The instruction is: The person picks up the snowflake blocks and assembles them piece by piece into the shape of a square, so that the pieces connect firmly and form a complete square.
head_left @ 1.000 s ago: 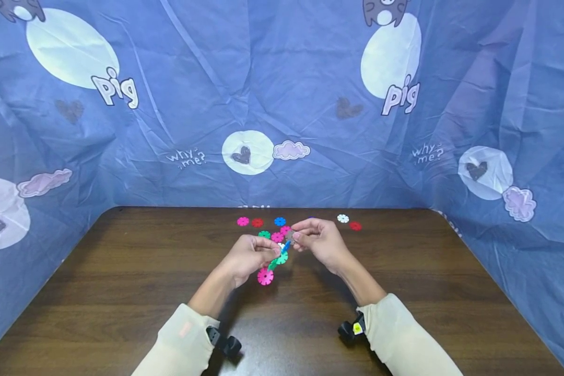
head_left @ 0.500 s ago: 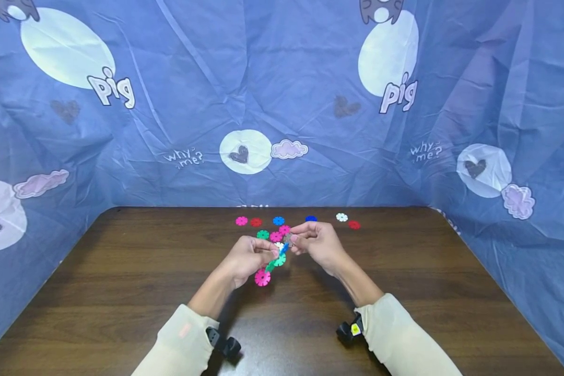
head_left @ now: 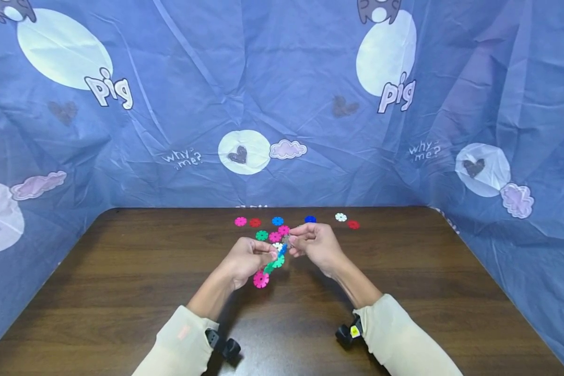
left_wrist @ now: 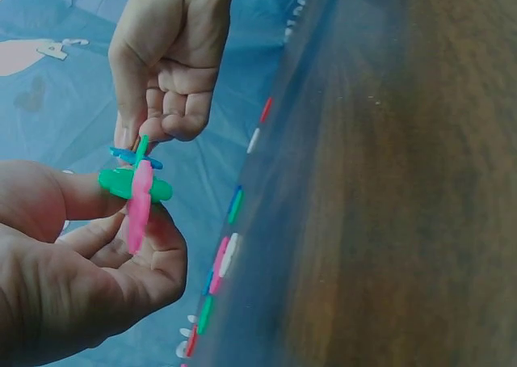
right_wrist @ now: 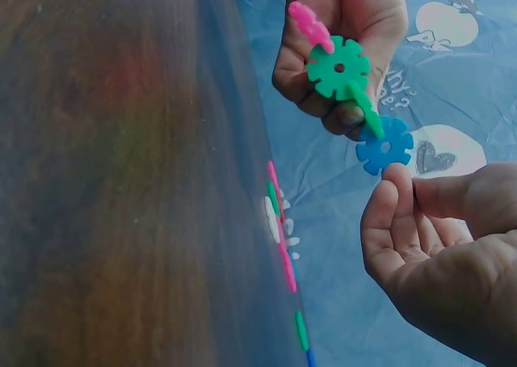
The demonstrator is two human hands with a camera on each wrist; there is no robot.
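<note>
A chain of notched discs hangs between the hands: pink [head_left: 261,280] at the near end, two green [right_wrist: 323,69], then blue [right_wrist: 371,150]. The left hand [head_left: 249,261] pinches the chain with thumb and fingers, seen also in the left wrist view [left_wrist: 89,262]. Thumb and fingertips of the right hand [head_left: 321,249] pinch a greyish disc [head_left: 286,240] against or beside the blue one; whether they are joined cannot be told. In the right wrist view the right hand's fingertips [right_wrist: 396,173] meet the blue disc's lower edge, and the greyish disc is not distinguishable.
Loose discs lie along the far part of the brown table [head_left: 145,277]: pink [head_left: 241,221], red [head_left: 255,222], blue [head_left: 277,221], dark blue [head_left: 310,219], white [head_left: 340,216], red [head_left: 353,224] and green [head_left: 261,235]. More lie behind the hands. Patterned blue cloth [head_left: 192,115] surrounds the table.
The chain's pink end has dipped slightly toward the near side and left. The right hand has shifted slightly left, and the dark blue disc behind it shows more. Both grips persist.
</note>
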